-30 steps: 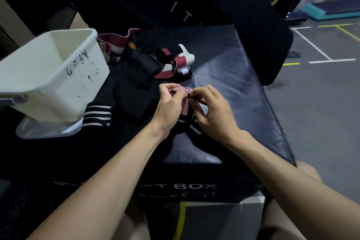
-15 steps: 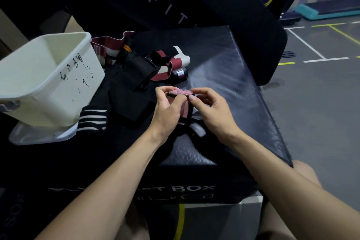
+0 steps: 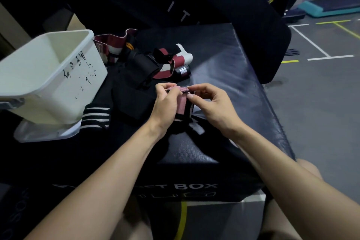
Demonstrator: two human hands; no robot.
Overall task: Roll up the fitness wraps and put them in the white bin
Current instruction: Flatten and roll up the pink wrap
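A pink-and-black fitness wrap [image 3: 182, 103] is held just above the middle of the black padded box [image 3: 224, 87], between both hands. The left hand [image 3: 165, 103] is curled round the rolled part, thumb and fingers [image 3: 165, 86] pinching its upper edge; the right hand [image 3: 212, 103] pinches the same edge from the 3 o'clock side, its fingertips bent. The loose tail is seen hanging beneath, onto the box. Rolling is judged to be in hand and not yet finished. For a sound result, tension should be kept on the tail, the edges kept flush at each turn, and the roll held closed until released. The white bin [image 3: 48, 76] stands at 9 o'clock, well apart from the hands, tilted on a clear lid [image 3: 44, 134]. Unrolled wraps [image 3: 169, 60] lie at 12 o'clock.
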